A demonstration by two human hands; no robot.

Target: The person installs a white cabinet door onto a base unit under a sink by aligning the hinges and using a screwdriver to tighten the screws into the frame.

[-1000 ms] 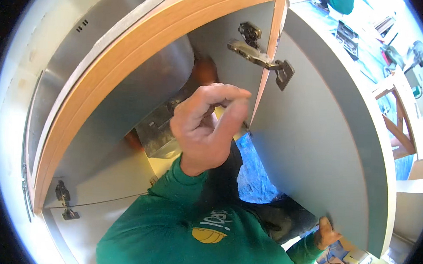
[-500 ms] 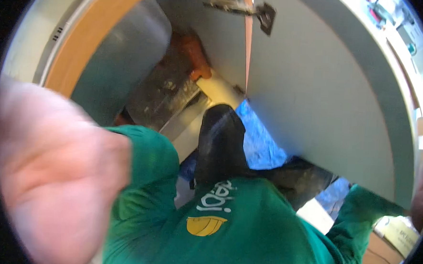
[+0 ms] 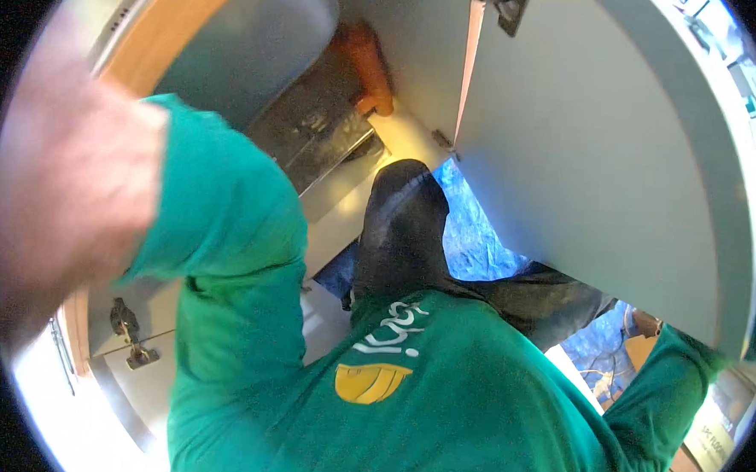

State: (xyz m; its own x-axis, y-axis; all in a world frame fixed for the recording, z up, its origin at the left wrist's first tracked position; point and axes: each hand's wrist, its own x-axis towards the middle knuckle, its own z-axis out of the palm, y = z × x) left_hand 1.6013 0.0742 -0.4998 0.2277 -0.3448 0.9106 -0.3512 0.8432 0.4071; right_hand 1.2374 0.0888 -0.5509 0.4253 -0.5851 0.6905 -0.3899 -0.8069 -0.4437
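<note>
My left hand is raised close to the camera at the far left, smeared by motion. Its fingers cannot be made out, and nothing plain shows in it. It is nearest the orange-brown wooden edge of the cabinet. My right arm, in a green sleeve, reaches to the right past the bottom of a large grey cabinet door. The right hand itself is out of sight beyond the picture's right rim. A metal hinge sits near the top of that door.
Inside the cabinet are a grey rounded basin, an orange-brown pipe and a dark panel. Blue sheeting lies beside my bent knee. Another hinge shows at lower left, a box at lower right.
My left hand has moved up and outward, showing more of its sleeve. My right hand has slipped out of view at the right. The view has shifted, bringing the lower-left hinge in.
</note>
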